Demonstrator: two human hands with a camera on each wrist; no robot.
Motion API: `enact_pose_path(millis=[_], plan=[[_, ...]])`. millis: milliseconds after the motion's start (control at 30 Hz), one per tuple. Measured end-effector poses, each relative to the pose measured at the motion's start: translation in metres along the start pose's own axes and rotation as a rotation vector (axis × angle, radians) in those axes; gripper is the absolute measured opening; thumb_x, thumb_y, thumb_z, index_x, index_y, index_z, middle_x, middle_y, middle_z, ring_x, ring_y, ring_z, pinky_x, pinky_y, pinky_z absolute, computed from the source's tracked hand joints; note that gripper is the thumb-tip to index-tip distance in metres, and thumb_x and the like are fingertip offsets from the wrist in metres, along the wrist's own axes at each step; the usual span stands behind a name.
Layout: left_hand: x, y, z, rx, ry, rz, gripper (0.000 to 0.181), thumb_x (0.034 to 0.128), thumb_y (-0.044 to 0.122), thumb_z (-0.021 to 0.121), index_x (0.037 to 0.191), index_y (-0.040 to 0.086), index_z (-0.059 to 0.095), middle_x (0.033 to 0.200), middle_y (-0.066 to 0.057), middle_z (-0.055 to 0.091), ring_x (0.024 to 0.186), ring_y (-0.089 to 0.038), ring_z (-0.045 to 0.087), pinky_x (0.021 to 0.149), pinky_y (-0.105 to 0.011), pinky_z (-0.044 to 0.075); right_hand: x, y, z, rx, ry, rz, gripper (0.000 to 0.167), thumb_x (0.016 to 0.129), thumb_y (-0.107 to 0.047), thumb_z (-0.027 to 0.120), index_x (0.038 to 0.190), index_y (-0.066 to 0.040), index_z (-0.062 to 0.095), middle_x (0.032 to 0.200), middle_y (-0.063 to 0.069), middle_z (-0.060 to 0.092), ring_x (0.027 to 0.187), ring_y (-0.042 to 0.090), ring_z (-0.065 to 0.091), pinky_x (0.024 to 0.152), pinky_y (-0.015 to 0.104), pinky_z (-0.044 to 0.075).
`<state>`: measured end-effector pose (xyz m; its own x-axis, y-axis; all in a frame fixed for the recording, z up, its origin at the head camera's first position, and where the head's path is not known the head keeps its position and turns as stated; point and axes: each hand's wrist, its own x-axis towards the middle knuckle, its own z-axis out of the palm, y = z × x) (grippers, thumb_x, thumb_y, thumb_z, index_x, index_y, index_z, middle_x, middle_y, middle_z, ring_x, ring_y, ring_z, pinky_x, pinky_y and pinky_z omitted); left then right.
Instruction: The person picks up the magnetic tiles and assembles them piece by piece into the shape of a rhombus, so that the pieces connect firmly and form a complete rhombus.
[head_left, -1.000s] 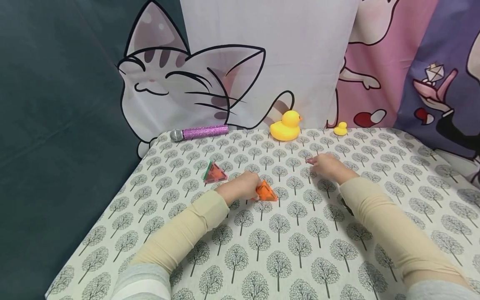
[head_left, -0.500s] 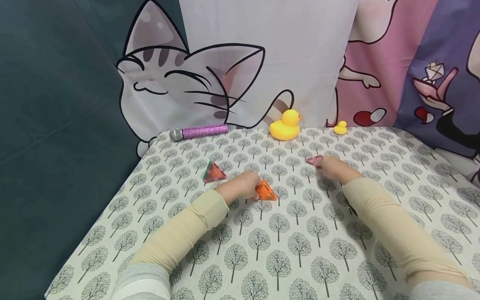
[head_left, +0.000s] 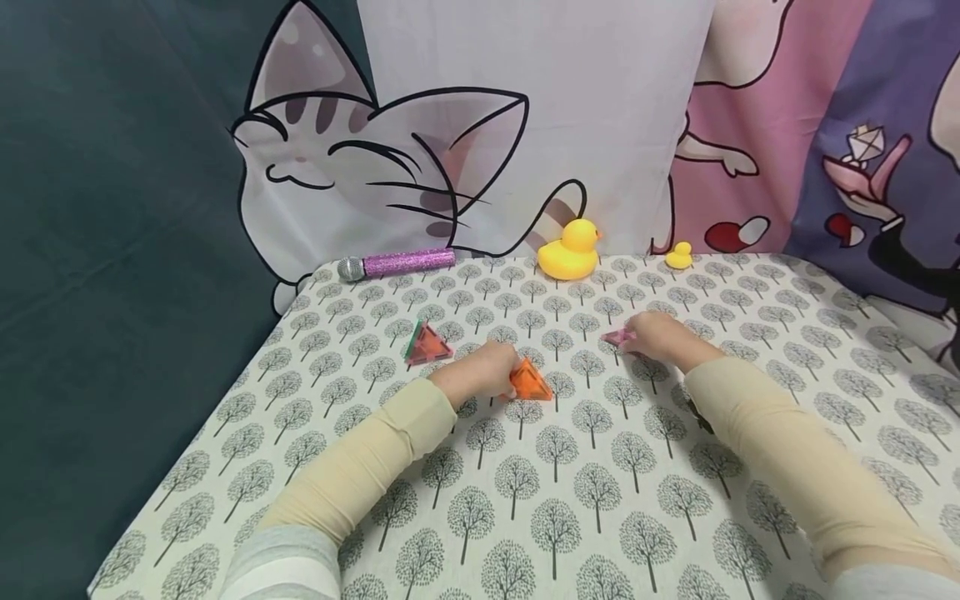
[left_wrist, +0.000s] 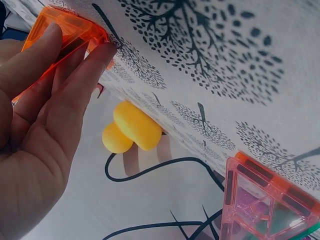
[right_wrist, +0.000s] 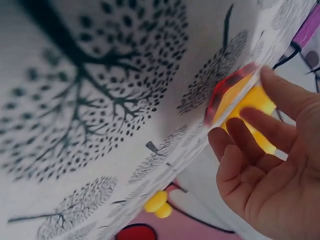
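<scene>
My left hand (head_left: pixel 491 371) holds an orange see-through triangular magnetic tile piece (head_left: pixel 531 382) low over the cloth; in the left wrist view the thumb lies over one face of the orange piece (left_wrist: pixel 65 27). My right hand (head_left: pixel 660 337), further right, pinches a small pink see-through magnetic tile (head_left: pixel 618 337). Up close in the right wrist view, this tile (right_wrist: pixel 216 102) has a red edge near the cloth and fingers around its side. A pyramid of magnetic tiles (head_left: pixel 429 343), with pink, orange and green sides, stands left of my left hand.
Along the table's back edge lie a purple glitter microphone (head_left: pixel 405 262), a large yellow duck (head_left: pixel 570 252) and a small yellow duck (head_left: pixel 679 256). A tree-print cloth (head_left: pixel 555 517) covers the table. Behind hangs a curtain with cartoon animals (head_left: pixel 615 125).
My right hand has turned the pink tile and brought it slightly nearer and to the left. The left hand and the orange piece have stayed in place.
</scene>
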<state>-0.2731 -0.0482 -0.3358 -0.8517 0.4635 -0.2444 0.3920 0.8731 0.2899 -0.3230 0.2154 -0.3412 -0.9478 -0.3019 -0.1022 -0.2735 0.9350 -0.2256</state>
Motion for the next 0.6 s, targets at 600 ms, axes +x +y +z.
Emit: enact_pose_path(millis=[600], plan=[[0.0,-0.002,0.001,-0.034,-0.016,-0.002,0.007,0.0709,0.008,0.07,0.071,0.009,0.062,0.063,0.001,0.058,0.055,-0.011,0.05,0.051,-0.018,0.044,0.015,0.02,-0.001,0.244,0.111,0.124,0.041,0.069,-0.02,0.072,0.087,0.01,0.05,0.082,0.019,0.055,0.074,0.032,0.05,0.065,0.038,0.043]])
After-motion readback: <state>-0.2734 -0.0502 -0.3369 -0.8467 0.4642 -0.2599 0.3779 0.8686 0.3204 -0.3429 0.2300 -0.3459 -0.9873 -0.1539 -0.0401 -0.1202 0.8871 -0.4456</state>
